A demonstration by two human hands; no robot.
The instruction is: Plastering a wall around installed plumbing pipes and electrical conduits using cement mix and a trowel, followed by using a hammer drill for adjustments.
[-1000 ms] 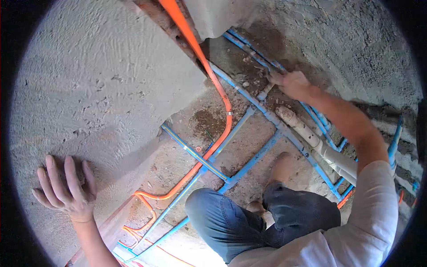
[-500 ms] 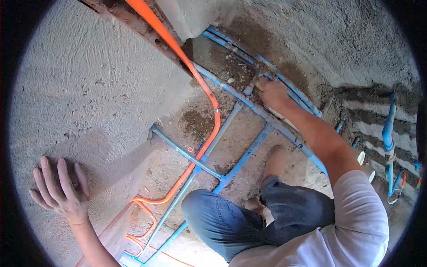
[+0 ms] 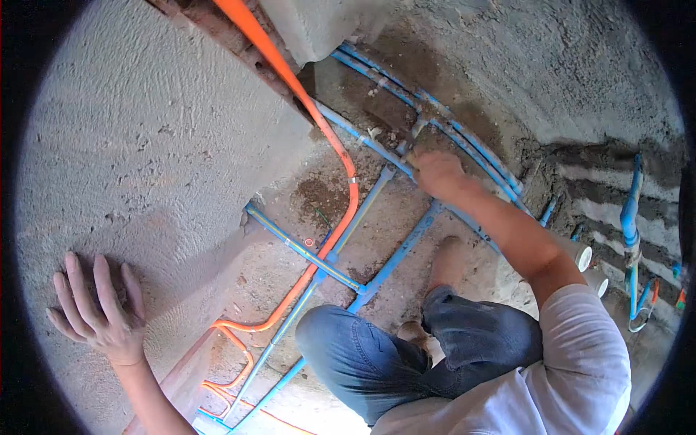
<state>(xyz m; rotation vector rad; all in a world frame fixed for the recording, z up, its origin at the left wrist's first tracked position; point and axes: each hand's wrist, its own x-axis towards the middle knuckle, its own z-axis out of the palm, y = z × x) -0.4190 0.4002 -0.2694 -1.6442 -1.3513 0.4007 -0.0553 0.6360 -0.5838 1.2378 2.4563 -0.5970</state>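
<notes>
My left hand (image 3: 100, 312) rests flat on the rough plastered wall (image 3: 130, 174), fingers spread and holding nothing. On the right, my right hand (image 3: 439, 174) is closed low over the floor, beside a long blue pipe (image 3: 365, 143). Something slim seems to stick out of the fist towards the dirt, but its kind is too unclear to name. Just beyond the knuckles, a short pipe piece (image 3: 417, 129) meets a pair of blue pipes (image 3: 464, 145) along the far wall. Damp dark soil (image 3: 386, 107) lies between the pipes.
An orange conduit (image 3: 351, 199) curves down across the floor. More blue pipes (image 3: 402, 246) cross near my bent knee (image 3: 348, 355). At the right stand white pipe ends (image 3: 582, 257) and an upright blue pipe (image 3: 630, 217) by a grooved wall.
My right hand has drawn back a little towards me, from the far pair of pipes to beside the nearer blue pipe. The left hand stays on the wall.
</notes>
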